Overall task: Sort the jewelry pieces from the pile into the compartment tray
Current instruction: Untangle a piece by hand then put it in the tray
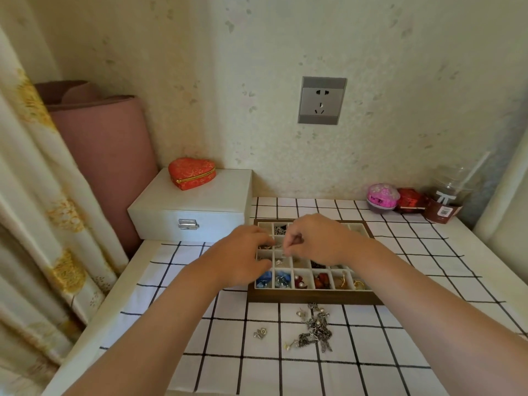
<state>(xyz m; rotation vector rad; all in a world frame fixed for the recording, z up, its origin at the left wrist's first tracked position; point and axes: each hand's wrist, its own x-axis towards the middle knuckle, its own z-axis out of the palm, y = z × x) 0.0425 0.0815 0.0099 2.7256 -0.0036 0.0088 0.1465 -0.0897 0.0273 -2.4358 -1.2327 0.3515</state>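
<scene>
Though tangled, silvery pearl-dotted jewelry pile [313,328] near wood-framed compartment tray [314,299]

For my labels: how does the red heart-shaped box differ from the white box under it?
The heart-shaped box is red with gold pattern; the white box is plain. The heart-shaped box is small and rounded; the white box is larger, rectangular, with a metal clasp. Both are closed.

Compartment tray [314,299] (wood-framed, pale dividers) lies flat, front row filled; tangled silver jewelry pile [314,328] lies just before it.
</scene>
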